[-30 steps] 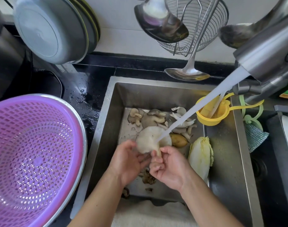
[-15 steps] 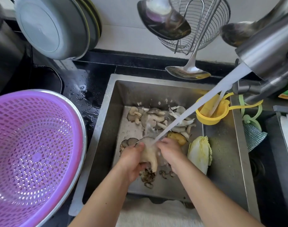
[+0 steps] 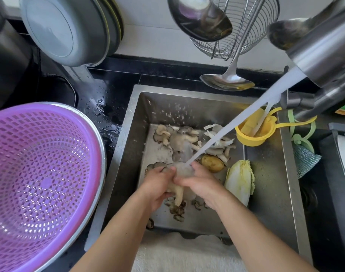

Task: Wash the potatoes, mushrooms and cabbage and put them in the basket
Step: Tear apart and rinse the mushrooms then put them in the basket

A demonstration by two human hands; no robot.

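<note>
Basket: purple plastic basket (image 3: 44, 183) sits in a metal bowl on the dark counter, left of the sink (image 3: 273, 193).
Left hand: left hand (image 3: 158, 185) grips the pale stem side of a large mushroom (image 3: 177, 191) over the sink floor.
Right hand: right hand (image 3: 202, 183) is curled over the same mushroom from the other side, its fingers meeting the left hand's.
Water: stream (image 3: 236, 126) from the tap (image 3: 322, 55) strikes the mushroom cap between the hands.
Loose mushrooms: pile of mushrooms (image 3: 187, 138) lies at the sink's far end.
Potato: potato (image 3: 212, 163) rests just beyond the right hand.
Cabbage: cabbage (image 3: 239, 180) lies right of the hands, on the sink floor.
</note>
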